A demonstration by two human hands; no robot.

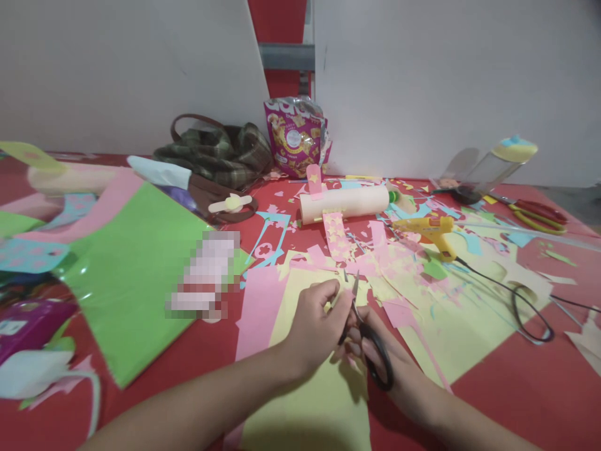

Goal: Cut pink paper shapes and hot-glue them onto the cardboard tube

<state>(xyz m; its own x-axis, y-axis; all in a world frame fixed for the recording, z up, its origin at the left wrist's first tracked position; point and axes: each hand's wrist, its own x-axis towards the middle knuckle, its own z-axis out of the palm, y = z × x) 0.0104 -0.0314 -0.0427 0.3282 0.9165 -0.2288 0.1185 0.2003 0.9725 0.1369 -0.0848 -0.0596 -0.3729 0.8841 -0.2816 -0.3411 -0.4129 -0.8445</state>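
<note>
Black-handled scissors (381,362) are held in my right hand (369,338), their blades apart and pointing away from me. Close against the blades is my left hand (317,322), its thumb and fingers pinched together. Whatever lies between those fingers is too small or hidden to make out. Both hands are above a pale yellow paper sheet (305,401), which overlaps a pink sheet (257,300). Beyond them lies a cream paper tube (357,203) with pink strips attached, one a star-patterned pink strip (335,235).
A yellow glue gun (429,232) with a black cord lies right, near red-handled scissors (539,215) and a tilted clear container (504,164). Paper scraps cover the middle. Green sheets (126,282) lie left; a snack bag (297,138) and plaid bag (220,150) stand behind.
</note>
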